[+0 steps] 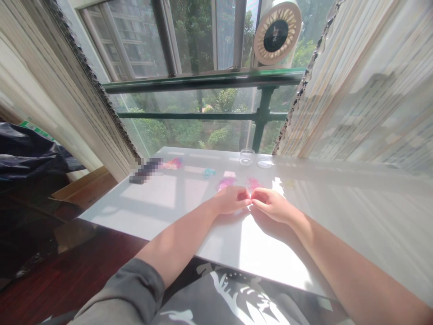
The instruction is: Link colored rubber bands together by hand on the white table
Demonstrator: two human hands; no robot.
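My left hand point(233, 199) and my right hand point(270, 204) meet fingertip to fingertip above the white table point(135, 212). Both are closed in a pinch; whatever lies between the fingers is too small or too bright to make out. Just beyond my left hand is a purple-pink pile point(226, 181) of small pieces. A brighter pink pile point(253, 182) sits behind the gap between my hands. Farther left are a teal pile point(209, 172) and a mixed red-orange pile point(173, 163). A faint yellowish pile point(289, 183) lies beyond my right hand.
A clear round container point(246, 156) and a clear shallow dish or lid point(264, 163) stand near the table's far edge. A blurred-out dark object point(146, 170) lies at the left. Curtains point(355, 90) flank the window, and a cardboard box point(81, 189) is on the left.
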